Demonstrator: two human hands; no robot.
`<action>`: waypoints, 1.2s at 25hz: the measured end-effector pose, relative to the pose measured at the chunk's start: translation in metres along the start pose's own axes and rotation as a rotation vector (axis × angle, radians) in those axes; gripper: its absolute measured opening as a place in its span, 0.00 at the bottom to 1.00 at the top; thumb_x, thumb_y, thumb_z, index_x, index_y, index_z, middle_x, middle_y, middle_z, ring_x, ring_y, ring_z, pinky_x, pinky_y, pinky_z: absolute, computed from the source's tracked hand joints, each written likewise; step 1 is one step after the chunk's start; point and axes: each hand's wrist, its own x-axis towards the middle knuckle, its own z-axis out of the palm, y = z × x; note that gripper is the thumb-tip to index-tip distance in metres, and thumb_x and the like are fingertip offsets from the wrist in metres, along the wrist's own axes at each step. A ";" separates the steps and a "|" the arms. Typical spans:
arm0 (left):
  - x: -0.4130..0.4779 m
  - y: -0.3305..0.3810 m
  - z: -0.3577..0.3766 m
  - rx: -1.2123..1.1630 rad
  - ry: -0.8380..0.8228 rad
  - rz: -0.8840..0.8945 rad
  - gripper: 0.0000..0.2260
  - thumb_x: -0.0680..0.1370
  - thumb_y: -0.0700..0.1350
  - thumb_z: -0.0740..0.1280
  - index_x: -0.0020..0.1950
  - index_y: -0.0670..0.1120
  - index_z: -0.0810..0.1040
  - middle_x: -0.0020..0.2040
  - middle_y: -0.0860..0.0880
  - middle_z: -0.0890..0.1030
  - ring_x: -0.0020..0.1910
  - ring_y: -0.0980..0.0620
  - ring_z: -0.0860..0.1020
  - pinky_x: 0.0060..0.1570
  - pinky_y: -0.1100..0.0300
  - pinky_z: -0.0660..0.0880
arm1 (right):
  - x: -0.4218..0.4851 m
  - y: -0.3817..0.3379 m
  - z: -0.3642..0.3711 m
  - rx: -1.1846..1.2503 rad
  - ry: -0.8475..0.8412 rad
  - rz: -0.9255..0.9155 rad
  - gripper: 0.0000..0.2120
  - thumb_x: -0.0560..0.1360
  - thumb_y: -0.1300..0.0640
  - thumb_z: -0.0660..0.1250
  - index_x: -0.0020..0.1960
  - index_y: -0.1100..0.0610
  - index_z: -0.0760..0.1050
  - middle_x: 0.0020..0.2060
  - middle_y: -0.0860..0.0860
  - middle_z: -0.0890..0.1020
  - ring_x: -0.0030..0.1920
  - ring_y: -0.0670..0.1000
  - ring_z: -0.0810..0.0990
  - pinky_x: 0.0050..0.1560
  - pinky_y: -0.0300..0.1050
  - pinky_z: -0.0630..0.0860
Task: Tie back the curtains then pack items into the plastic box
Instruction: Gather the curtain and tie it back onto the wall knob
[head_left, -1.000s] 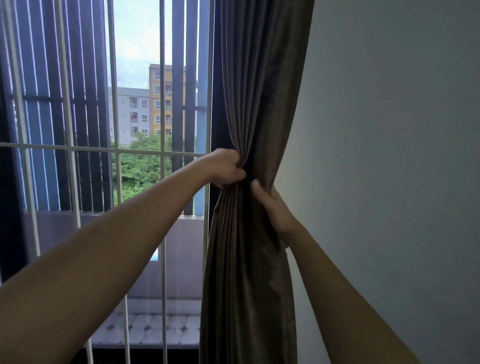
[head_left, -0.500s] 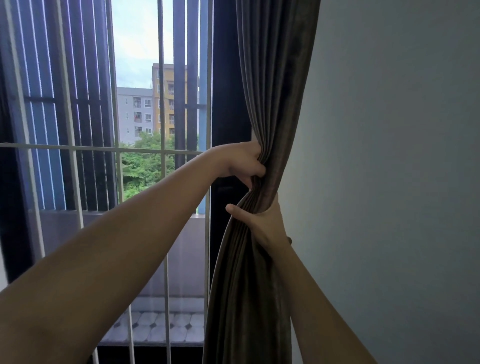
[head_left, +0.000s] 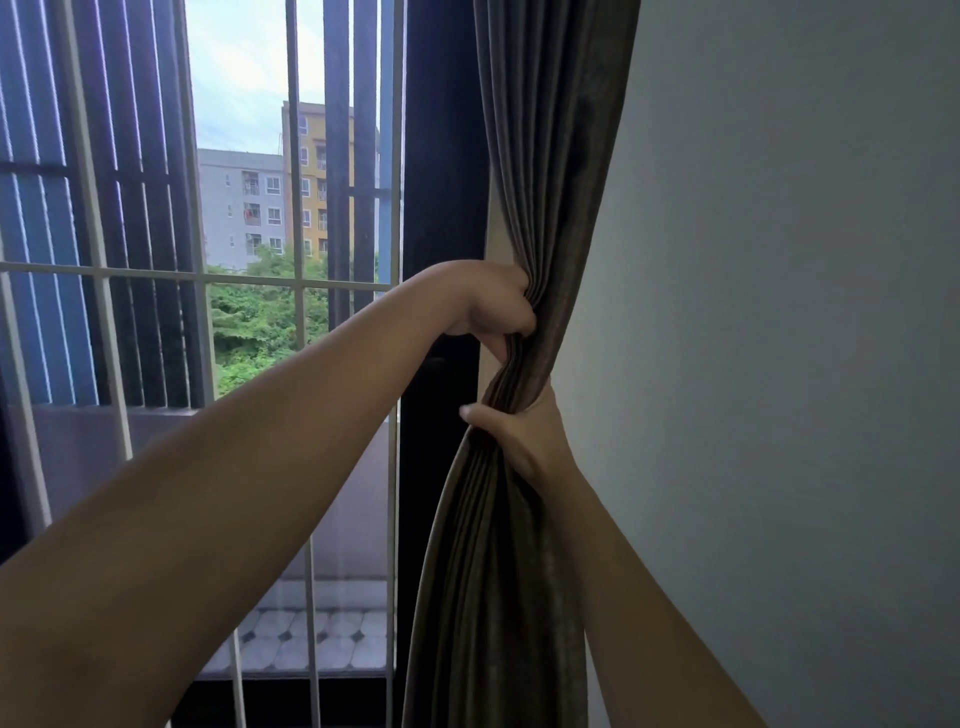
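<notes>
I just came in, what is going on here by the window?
A person is bunching the dark brown fabric curtain beside the barred window, next to the grey wall. The left hand grips the gathered folds higher up; the right hand grips them just below. No tie is seen around the curtain yet.

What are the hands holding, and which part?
The brown curtain, at its gathered middle; the grip of the left hand sits just above that of the right hand.

A home (upper-floor flat): curtain (head_left: 540, 182), barred window (head_left: 291, 280), tiled balcony (head_left: 322, 644) outside.
</notes>
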 end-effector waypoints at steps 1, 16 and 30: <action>0.000 0.003 0.002 0.004 0.024 -0.018 0.12 0.77 0.31 0.61 0.58 0.40 0.74 0.50 0.44 0.80 0.46 0.49 0.82 0.43 0.60 0.81 | 0.000 -0.002 0.002 -0.009 0.004 0.001 0.37 0.60 0.49 0.78 0.64 0.55 0.68 0.50 0.49 0.79 0.51 0.48 0.79 0.53 0.44 0.78; -0.020 -0.035 0.038 -0.383 0.210 0.187 0.18 0.77 0.50 0.65 0.65 0.45 0.72 0.58 0.44 0.78 0.53 0.49 0.81 0.50 0.57 0.80 | 0.002 -0.007 -0.058 -0.123 -0.136 -0.069 0.13 0.59 0.66 0.65 0.36 0.50 0.68 0.28 0.39 0.76 0.30 0.36 0.73 0.32 0.29 0.69; 0.054 -0.184 0.191 -0.071 0.178 -0.289 0.14 0.76 0.52 0.66 0.52 0.42 0.78 0.51 0.44 0.78 0.49 0.48 0.77 0.54 0.54 0.75 | 0.032 0.008 -0.143 -0.224 -0.123 0.027 0.08 0.59 0.66 0.65 0.30 0.55 0.70 0.31 0.52 0.72 0.29 0.47 0.73 0.31 0.40 0.72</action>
